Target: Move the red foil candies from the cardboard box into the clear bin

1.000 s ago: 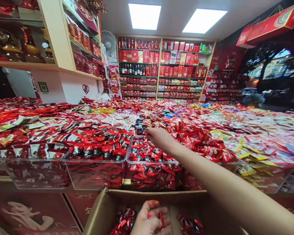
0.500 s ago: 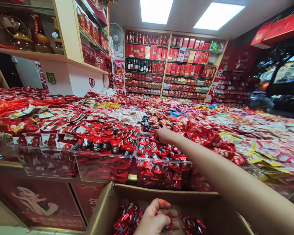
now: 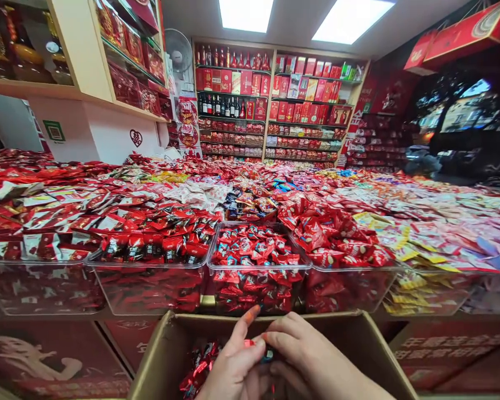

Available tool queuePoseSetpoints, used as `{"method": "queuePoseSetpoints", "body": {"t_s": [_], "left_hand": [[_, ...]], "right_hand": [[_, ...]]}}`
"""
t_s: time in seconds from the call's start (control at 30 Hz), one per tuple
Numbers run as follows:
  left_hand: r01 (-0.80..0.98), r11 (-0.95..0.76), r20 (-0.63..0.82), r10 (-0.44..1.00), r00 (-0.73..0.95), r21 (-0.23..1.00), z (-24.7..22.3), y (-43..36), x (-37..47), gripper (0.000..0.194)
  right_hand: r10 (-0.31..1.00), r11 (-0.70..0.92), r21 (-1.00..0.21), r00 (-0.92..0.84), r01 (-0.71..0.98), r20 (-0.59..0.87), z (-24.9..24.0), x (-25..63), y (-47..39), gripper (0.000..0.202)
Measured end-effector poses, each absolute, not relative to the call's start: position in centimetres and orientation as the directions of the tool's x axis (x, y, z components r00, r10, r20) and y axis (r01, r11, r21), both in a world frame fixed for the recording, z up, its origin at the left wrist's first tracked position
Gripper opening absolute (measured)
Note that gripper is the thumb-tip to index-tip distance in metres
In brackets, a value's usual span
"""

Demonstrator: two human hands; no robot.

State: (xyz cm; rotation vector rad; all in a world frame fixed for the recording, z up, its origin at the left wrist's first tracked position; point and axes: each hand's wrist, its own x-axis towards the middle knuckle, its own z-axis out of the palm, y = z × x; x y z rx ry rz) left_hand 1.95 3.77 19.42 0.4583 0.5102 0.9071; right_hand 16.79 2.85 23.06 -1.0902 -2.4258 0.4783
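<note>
Both hands meet over an open cardboard box [image 3: 150, 355] at the bottom centre. My left hand [image 3: 237, 361] is closed on a small red-wrapped candy, thumb against it, with the index finger stretched out. My right hand [image 3: 295, 344] is closed round the candy's other side, its fingertips touching a dark, bluish piece of wrapper; the fingers' undersides are hidden. Shiny red candies [image 3: 198, 369] lie in the box at the left. Just beyond the box, a clear bin [image 3: 258, 267] is heaped with red and light-blue wrapped candies [image 3: 250, 244].
More clear bins [image 3: 150, 265] of packets line the counter on both sides. Behind them spreads a wide heap of wrapped sweets [image 3: 337, 194]. Shelves [image 3: 270, 100] with bottles and red boxes stand at the back. A cabinet [image 3: 83, 55] overhangs the left.
My right hand has come back from the candy bin to meet my left hand over the box. My left hand has risen slightly and turned. The view has shifted right.
</note>
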Motion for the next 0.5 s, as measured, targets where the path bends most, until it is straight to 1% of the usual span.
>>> {"method": "queuePoseSetpoints", "body": {"t_s": [0.07, 0.13, 0.2, 0.27, 0.33, 0.4, 0.5], "left_hand": [[-0.599, 0.538, -0.230, 0.826, 0.514, 0.593, 19.9, 3.3, 2.2, 0.049], [-0.534, 0.528, -0.234, 0.820, 0.522, 0.661, 20.5, 3.0, 2.4, 0.036], [-0.433, 0.472, -0.246, 0.841, 0.482, 0.767, 21.0, 2.8, 2.6, 0.030], [-0.340, 0.397, -0.252, 0.882, 0.399, 0.852, 21.2, 2.9, 2.6, 0.028], [-0.260, 0.340, -0.243, 0.907, 0.344, 0.904, 21.1, 3.1, 2.6, 0.025], [-0.212, 0.301, -0.222, 0.917, 0.330, 0.930, 20.9, 3.3, 2.6, 0.021], [-0.231, 0.285, -0.204, 0.925, 0.319, 0.930, 20.6, 3.5, 2.6, 0.016]], "right_hand": [[0.783, 0.605, -0.573, -0.544, 0.553, 0.302, 21.8, 17.6, 3.0, 0.023], [0.801, 0.572, -0.672, -0.495, 0.469, 0.337, 21.3, 18.2, 3.3, 0.025], [0.831, 0.513, -0.757, -0.455, 0.405, 0.320, 21.3, 18.6, 3.3, 0.023], [0.862, 0.441, -0.817, -0.430, 0.372, 0.269, 21.4, 18.7, 3.1, 0.020], [0.885, 0.381, -0.851, -0.410, 0.362, 0.221, 21.4, 18.6, 2.7, 0.022], [0.902, 0.345, -0.865, -0.384, 0.364, 0.198, 21.3, 18.4, 2.4, 0.025], [0.915, 0.330, -0.866, -0.354, 0.376, 0.195, 21.2, 18.3, 2.2, 0.026]]}}
